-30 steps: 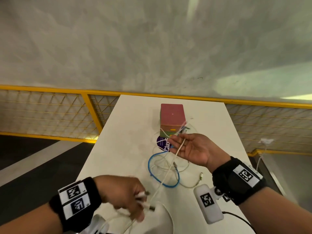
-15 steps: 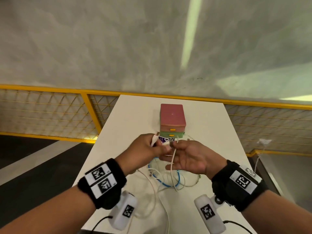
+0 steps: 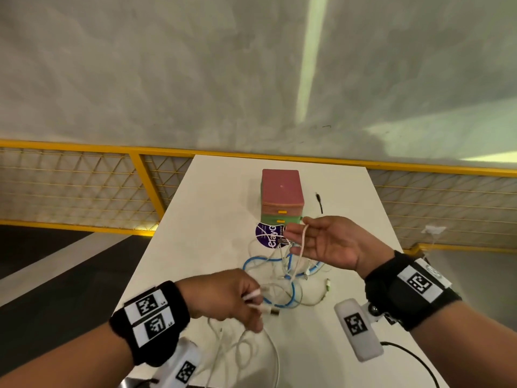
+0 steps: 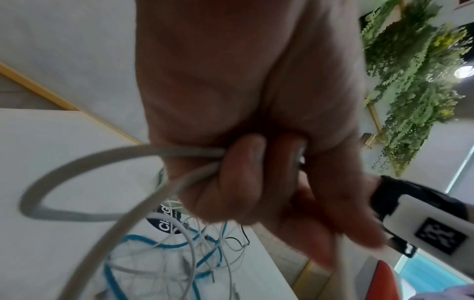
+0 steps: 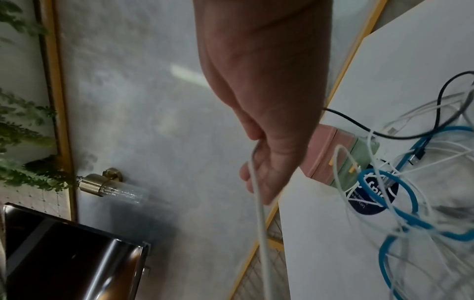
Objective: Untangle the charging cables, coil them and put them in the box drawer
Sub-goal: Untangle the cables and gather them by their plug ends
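A pink and green drawer box [image 3: 282, 189] [image 5: 323, 154] stands shut mid-table. In front of it lies a tangle of thin white cables and a blue cable [image 3: 247, 263] [image 5: 410, 203] [image 4: 143, 239]. My right hand [image 3: 324, 242] [image 5: 266, 162] hovers palm up just right of the box front, fingers straight. A white cable [image 3: 302, 242] [image 5: 261, 223] loops over them, held under the thumb. My left hand [image 3: 232, 298] [image 4: 246, 182] is nearer me, fingers curled round the same white cable [image 4: 89, 162], with its plugs sticking out of the fist.
The white table [image 3: 209, 219] is narrow, with a yellow mesh railing [image 3: 145, 175] behind and beside it. A black cable end [image 3: 319, 203] lies right of the box. A purple round sticker [image 3: 265, 233] sits at the box front. Slack white loops [image 3: 246, 351] lie near the front edge.
My left hand went from the near edge up to the right hand and has now drawn back toward me with the white cable. The right hand stayed near the box.
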Action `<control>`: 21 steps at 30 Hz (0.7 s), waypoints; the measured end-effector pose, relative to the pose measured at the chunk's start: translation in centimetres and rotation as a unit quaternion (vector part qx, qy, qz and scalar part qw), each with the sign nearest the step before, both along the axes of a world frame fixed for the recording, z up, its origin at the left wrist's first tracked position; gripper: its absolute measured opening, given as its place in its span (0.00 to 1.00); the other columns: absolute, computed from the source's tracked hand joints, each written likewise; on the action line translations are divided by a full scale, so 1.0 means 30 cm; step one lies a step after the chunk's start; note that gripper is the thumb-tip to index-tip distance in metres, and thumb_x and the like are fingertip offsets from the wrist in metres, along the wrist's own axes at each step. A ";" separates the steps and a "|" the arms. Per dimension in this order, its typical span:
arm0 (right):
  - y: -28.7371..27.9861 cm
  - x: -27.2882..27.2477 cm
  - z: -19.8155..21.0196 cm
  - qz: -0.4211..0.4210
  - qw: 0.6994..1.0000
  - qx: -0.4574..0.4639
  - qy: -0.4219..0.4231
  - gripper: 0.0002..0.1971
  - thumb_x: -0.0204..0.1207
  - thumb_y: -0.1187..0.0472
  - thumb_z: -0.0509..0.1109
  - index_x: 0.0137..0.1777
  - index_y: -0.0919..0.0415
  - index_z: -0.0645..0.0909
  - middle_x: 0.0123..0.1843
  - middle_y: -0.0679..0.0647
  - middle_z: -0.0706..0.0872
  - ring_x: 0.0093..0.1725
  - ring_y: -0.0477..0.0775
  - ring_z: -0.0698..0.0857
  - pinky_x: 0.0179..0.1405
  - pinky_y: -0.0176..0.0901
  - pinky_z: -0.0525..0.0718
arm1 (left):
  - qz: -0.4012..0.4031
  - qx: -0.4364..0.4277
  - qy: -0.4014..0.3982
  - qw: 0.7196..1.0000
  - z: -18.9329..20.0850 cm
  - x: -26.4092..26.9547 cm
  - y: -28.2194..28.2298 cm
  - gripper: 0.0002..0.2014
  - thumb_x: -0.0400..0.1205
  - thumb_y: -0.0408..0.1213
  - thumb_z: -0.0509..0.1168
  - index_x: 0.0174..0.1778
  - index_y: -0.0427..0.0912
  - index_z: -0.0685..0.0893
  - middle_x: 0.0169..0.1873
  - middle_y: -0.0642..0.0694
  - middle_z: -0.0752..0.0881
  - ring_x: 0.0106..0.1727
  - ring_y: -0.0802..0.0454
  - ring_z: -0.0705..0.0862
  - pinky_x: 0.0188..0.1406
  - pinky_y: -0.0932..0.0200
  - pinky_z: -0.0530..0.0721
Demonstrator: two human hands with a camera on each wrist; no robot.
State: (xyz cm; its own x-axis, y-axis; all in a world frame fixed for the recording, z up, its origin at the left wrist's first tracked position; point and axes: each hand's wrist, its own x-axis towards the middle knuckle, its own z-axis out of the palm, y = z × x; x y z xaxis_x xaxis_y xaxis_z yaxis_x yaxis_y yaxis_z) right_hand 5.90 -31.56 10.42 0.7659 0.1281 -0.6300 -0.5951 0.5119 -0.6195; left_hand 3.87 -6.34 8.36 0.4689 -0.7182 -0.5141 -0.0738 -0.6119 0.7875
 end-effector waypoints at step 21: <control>0.102 -0.122 -0.073 0.214 0.973 -0.075 -0.047 0.07 0.75 0.73 0.70 0.50 0.63 0.82 0.44 0.58 0.91 0.38 0.55 0.91 0.39 0.50 0.91 | 0.231 -0.155 0.029 0.960 -0.011 0.011 -0.114 0.14 0.75 0.25 0.76 0.35 0.44 0.77 0.20 0.56 0.73 0.18 0.60 0.66 0.18 0.66 0.62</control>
